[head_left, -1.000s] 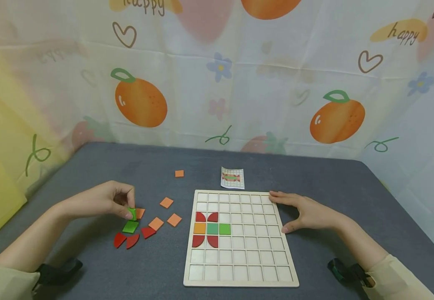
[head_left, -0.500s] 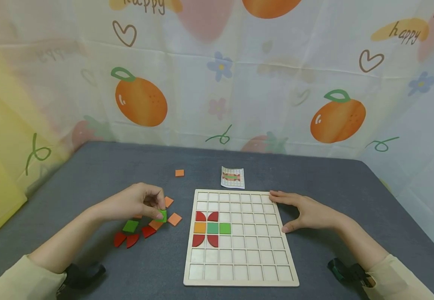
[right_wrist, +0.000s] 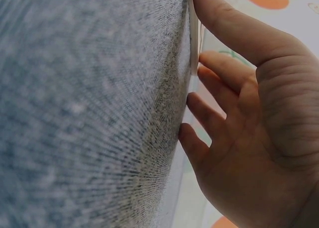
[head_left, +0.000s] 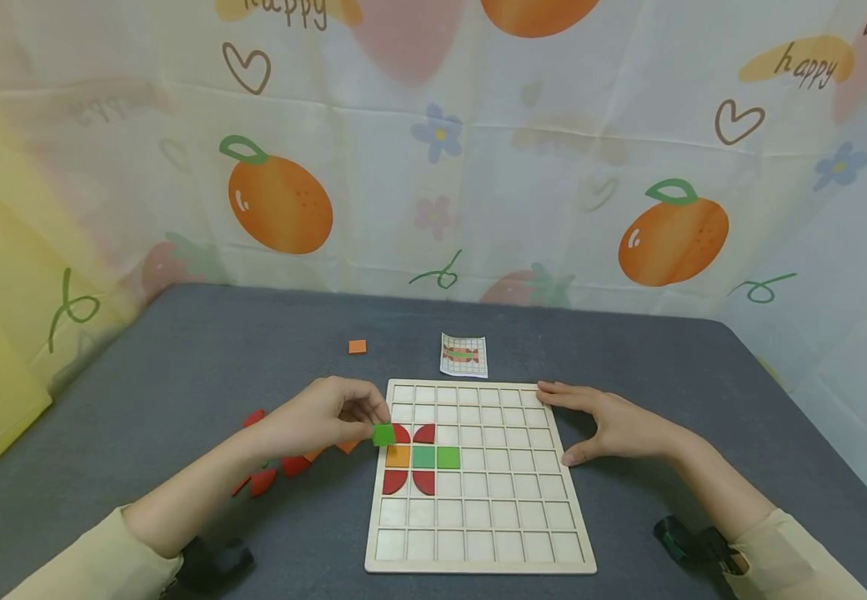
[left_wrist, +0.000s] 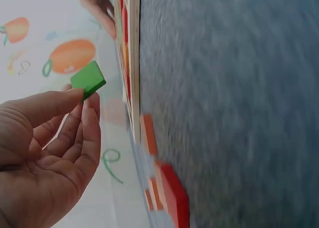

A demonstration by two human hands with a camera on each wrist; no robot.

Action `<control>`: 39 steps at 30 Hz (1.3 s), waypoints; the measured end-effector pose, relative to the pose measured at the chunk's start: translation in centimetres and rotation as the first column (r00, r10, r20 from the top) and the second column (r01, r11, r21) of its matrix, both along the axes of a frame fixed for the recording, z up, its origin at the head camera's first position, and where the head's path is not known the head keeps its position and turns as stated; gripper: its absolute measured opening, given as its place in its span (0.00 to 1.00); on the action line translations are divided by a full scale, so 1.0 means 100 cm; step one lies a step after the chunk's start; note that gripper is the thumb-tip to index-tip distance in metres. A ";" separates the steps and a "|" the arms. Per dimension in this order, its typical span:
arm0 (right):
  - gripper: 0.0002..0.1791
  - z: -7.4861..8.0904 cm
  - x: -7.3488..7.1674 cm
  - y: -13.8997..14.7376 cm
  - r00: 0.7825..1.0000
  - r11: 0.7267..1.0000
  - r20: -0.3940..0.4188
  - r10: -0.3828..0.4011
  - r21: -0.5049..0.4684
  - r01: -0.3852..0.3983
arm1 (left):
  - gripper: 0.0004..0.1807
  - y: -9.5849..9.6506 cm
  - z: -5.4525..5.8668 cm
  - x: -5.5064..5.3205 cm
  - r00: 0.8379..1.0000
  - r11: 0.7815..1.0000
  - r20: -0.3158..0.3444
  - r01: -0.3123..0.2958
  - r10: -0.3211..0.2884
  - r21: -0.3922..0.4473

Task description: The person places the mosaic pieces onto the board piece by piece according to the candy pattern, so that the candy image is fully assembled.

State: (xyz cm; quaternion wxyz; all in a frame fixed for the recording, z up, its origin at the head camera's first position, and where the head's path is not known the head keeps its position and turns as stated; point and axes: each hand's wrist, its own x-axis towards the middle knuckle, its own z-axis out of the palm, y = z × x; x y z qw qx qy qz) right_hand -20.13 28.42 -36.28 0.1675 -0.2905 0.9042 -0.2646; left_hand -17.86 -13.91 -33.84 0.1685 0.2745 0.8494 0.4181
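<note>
Between thumb and fingertips my left hand (head_left: 328,412) pinches a green square tile (left_wrist: 88,79); in the head view it overlaps the left rim of the wooden grid board (head_left: 504,531). Red quarter-round pieces (head_left: 423,483) fill cells at the board's left side, above and below a row of an orange tile (head_left: 398,457), a teal tile (head_left: 423,457) and a green tile (head_left: 448,457). My right hand (head_left: 617,425) rests at the board's right edge, thumb and fingers spread along it, as the right wrist view (right_wrist: 239,123) also has it.
Loose red pieces (head_left: 262,482) and orange tiles lie left of the board, partly hidden under my left arm. One orange tile (head_left: 358,347) sits farther back. Behind the board lies a small printed pattern card (head_left: 464,356). A fruit-print curtain (head_left: 433,192) hangs behind the table.
My left hand has carried the green tile rightward from the loose pieces to the board's left edge. The right hand stays at the board's right edge.
</note>
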 end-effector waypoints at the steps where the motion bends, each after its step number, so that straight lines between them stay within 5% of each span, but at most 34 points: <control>1: 0.54 0.000 0.000 0.000 1.000 1.000 0.001 0.000 0.000 0.000 | 0.08 0.003 0.000 0.001 1.000 1.000 0.000 0.000 0.000 0.001; 27: 0.54 0.000 0.000 -0.001 1.000 1.000 -0.006 -0.002 0.009 0.002 | 0.05 0.092 -0.021 0.006 0.998 0.996 -0.057 -0.024 0.029 0.089; 39: 0.53 0.000 -0.001 -0.001 1.000 1.000 -0.006 -0.016 0.015 0.016 | 0.04 0.109 -0.032 0.004 0.993 0.999 -0.113 -0.025 0.029 0.042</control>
